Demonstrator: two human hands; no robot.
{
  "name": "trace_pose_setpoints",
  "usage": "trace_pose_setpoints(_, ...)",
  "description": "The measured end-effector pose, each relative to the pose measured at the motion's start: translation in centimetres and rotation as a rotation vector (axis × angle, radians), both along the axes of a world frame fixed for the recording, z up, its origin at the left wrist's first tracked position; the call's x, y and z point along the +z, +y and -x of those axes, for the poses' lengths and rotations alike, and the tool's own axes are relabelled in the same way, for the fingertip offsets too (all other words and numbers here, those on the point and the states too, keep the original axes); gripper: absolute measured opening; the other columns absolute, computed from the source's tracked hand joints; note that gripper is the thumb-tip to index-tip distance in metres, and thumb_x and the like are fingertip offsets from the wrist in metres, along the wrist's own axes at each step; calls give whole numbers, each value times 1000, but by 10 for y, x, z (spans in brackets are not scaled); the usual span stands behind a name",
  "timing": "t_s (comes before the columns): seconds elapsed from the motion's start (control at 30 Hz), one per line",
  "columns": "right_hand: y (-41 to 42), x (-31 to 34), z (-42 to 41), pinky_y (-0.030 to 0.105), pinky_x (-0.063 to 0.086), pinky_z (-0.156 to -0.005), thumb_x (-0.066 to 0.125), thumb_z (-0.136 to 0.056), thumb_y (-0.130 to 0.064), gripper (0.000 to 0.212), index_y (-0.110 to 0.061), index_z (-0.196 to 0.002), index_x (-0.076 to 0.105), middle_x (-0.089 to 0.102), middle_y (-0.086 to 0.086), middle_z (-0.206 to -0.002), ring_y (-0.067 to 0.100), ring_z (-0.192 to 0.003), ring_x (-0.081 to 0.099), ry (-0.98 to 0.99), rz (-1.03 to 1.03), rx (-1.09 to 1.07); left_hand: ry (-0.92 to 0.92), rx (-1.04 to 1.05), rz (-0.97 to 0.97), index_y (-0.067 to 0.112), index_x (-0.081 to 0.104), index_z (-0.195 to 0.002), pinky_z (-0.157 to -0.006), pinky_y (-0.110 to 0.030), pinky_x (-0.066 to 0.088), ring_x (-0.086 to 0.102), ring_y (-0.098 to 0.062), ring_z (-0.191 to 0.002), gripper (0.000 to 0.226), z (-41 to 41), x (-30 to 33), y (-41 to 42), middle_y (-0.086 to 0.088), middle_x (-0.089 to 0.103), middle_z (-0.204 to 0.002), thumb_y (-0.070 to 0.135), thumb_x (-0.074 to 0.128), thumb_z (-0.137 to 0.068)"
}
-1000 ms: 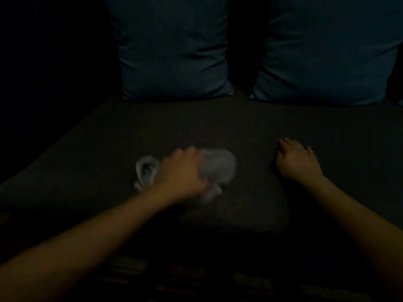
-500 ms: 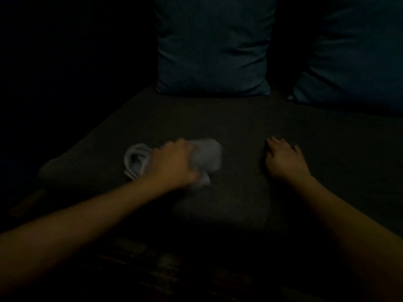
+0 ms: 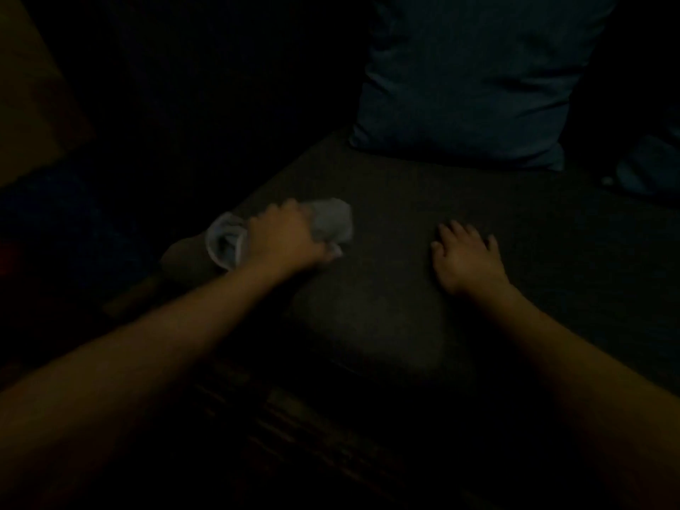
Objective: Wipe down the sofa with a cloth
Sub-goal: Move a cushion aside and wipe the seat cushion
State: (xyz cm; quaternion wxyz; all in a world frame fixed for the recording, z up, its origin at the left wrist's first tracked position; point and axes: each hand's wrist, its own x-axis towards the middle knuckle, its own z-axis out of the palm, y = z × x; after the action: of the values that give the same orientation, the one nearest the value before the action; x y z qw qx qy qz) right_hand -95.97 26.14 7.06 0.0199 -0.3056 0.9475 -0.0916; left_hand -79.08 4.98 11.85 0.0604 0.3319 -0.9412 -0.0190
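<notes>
The scene is very dark. A dark sofa seat cushion (image 3: pixel 386 307) fills the middle of the head view. My left hand (image 3: pixel 283 241) grips a bunched pale grey cloth (image 3: pixel 331 222) and holds it against the seat near its left end; cloth shows on both sides of the hand. My right hand (image 3: pixel 465 257) rests flat on the seat to the right, fingers spread, holding nothing.
A dark blue back pillow (image 3: pixel 471 79) leans at the rear of the seat, and the corner of a second pillow (image 3: pixel 651 171) shows at the right edge. The seat's left end drops off near the cloth. Dark striped flooring (image 3: pixel 294 417) lies below the front edge.
My left hand has slid the cloth leftwards along the seat toward its left end. The camera has swung left, so the pillows sit further right. My right hand stays flat on the seat.
</notes>
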Motion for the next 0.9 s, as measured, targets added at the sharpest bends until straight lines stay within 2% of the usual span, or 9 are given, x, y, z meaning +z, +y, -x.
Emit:
trace_pose_setpoints(0.13, -4, -4, 6, 49, 9, -118, 24, -99, -43, 54, -25, -149, 22, 17, 2, -158, 21, -146, 14, -9, -59, -38, -39, -646, -300, 34, 63, -112, -85, -34, 52, 62, -19, -97, 51, -70, 6, 92, 7, 62, -105, 53, 61, -64)
trace_pose_setpoints(0.2, -5, -4, 6, 49, 9, -118, 24, -99, -43, 54, -25, -149, 22, 17, 2, -158, 21, -146, 14, -1, -61, -45, -77, -738, -389, 34, 63, -106, -81, -34, 53, 63, -14, -92, 51, -74, 19, 89, 9, 64, -98, 57, 52, -61)
trace_pose_setpoints(0.3, -5, -6, 4, 48, 8, -118, 21, -99, -44, 54, -26, -150, 19, 15, 1, -159, 20, -146, 11, 2, -69, -48, 172, -463, -165, 31, 61, -117, -84, -43, 53, 62, -26, -102, 58, -25, 31, 7, -4, 64, -111, 57, 53, -66)
trace_pose_setpoints(0.37, -4, -5, 3, 47, 7, -118, 20, -99, -45, 54, -27, -150, 18, 14, 1, -159, 20, -146, 11, 8, -67, -44, 89, -114, 17, 28, 50, -132, -91, -49, 48, 52, -36, -114, 67, -7, 30, -56, -10, 52, -127, 56, 61, -72)
trace_pose_setpoints(0.47, -4, -4, 0, 48, 8, -118, 21, -99, -45, 54, -27, -150, 17, 14, 1, -159, 20, -146, 10, 10, -68, -46, -18, 191, -28, 29, 50, -129, -94, -50, 44, 50, -38, -116, 72, -6, 5, -58, -10, 52, -128, 66, 61, -68)
trace_pose_setpoints(0.63, -5, -6, 3, 49, 6, -118, 19, -98, -45, 55, -29, -151, 14, 11, -1, -159, 19, -147, 7, 7, -87, -58, -9, -431, -95, 34, 54, -124, -93, -38, 46, 55, -26, -109, 56, -45, -1, 91, 1, 56, -118, 55, 59, -72)
trace_pose_setpoints(0.7, -6, -7, 6, 49, 5, -118, 16, -99, -46, 56, -29, -151, 9, 6, -1, -160, 20, -147, 5, -18, -121, -28, -15, -569, -110, 34, 54, -123, -93, -40, 46, 54, -24, -109, 53, -42, 14, 101, 2, 55, -118, 53, 60, -74)
trace_pose_setpoints(0.83, 16, 7, 26, 44, 6, -117, 14, -99, -52, 56, -33, -151, 3, 0, -3, -160, 20, -147, 3, -104, -227, 137, 58, -220, 187, 29, 50, -130, -92, -44, 43, 52, -33, -112, 59, 18, 33, 14, -7, 53, -124, 53, 59, -77)
trace_pose_setpoints(0.9, 38, 9, 33, 43, 7, -118, 16, -100, -51, 55, -34, -151, 6, 4, -6, -160, 17, -147, 7, -89, -213, 172, -6, 22, 65, 28, 47, -135, -97, -47, 41, 49, -36, -117, 66, 34, 22, -15, -11, 50, -130, 55, 59, -76)
